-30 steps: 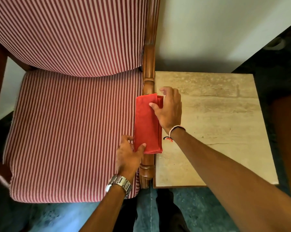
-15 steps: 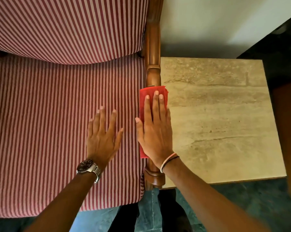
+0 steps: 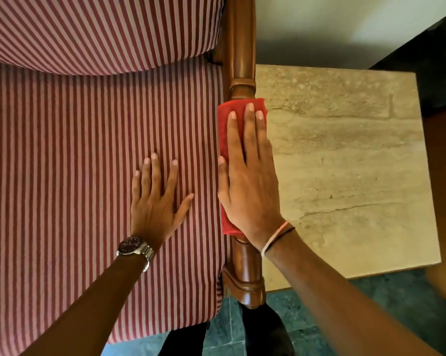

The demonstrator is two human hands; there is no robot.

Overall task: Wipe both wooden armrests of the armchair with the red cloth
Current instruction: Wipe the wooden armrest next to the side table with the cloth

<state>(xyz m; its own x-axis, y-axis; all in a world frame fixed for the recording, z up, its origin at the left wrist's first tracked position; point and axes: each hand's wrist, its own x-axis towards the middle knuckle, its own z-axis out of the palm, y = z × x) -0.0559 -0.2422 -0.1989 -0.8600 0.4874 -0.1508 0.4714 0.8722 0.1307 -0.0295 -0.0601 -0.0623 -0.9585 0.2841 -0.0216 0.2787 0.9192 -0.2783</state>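
Observation:
The armchair's right wooden armrest [image 3: 242, 55] runs from the top of the view down to a carved front end at lower middle. A folded red cloth [image 3: 224, 124] lies along its middle. My right hand [image 3: 250, 181] presses flat on the cloth, fingers straight and pointing away from me. My left hand [image 3: 156, 199] rests flat with fingers spread on the red-and-white striped seat cushion [image 3: 75, 163], just left of the armrest and apart from the cloth. The left armrest is out of view.
A beige stone side table [image 3: 345, 163] stands against the armrest's right side. The striped backrest [image 3: 101, 29] fills the top left. A pale wall is behind, dark furniture at far right, and green floor at the bottom.
My left hand let go of the cloth and moved left onto the seat cushion. My right hand flattened over the cloth. The view has drawn closer to the armrest.

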